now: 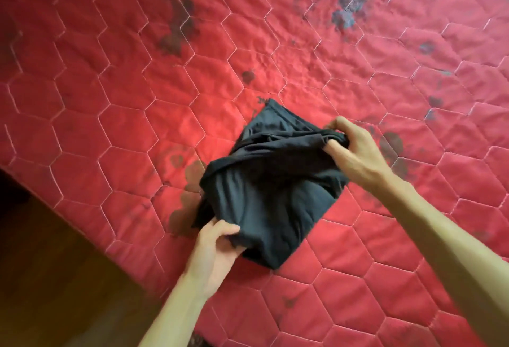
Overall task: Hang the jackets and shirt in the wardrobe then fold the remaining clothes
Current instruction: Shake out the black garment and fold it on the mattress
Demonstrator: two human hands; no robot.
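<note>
**Gripping the dark garment point(275, 181) at two corners on the red quilt point(137, 98)**

Holds the dark garment with both hands, set well apart at opposite corners of the bundle. Clamps the left hand point(216, 249) on the near, lower-left corner, thumb laid on top of the cloth, fingers curled under it and mostly hidden. Pinches with the right hand point(355, 154) a gathered bunch of fabric at the far right corner, fingers curled round it, thumb pressed against the bunch. Lies as a loosely folded, roughly square bundle, charcoal to black, creased diagonally from one grip to the other, with a hemmed edge showing at the far tip. Sits near the middle of the view, on the red quilt; cannot tell whether raised clear of it at the two grips. Spreads across nearly the whole view, stitched into hexagons with pale thread and marked with scattered dark grey blotches, some just beside the garment. Ends at the lower left in a curved edge, beyond it a brown wooden surface point(55, 277) in shadow. Reaches in with bare forearms point(440, 236) from the bottom edge.
</note>
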